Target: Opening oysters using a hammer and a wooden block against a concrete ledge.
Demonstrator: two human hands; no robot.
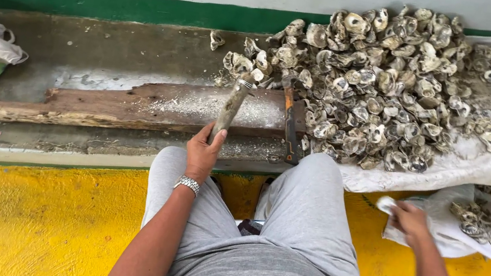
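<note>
My left hand [203,149] is closed around a hammer [230,107] resting on the plank [132,107]. My right hand [408,221] pinches 1 shell [385,203] beside the white bag [442,222], near the shell pile [392,82].

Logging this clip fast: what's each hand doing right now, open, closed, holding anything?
Left hand: closed around the handle of a mallet-like tool resting on the wooden plank.
Right hand: closed on a small pale shell piece.
</note>
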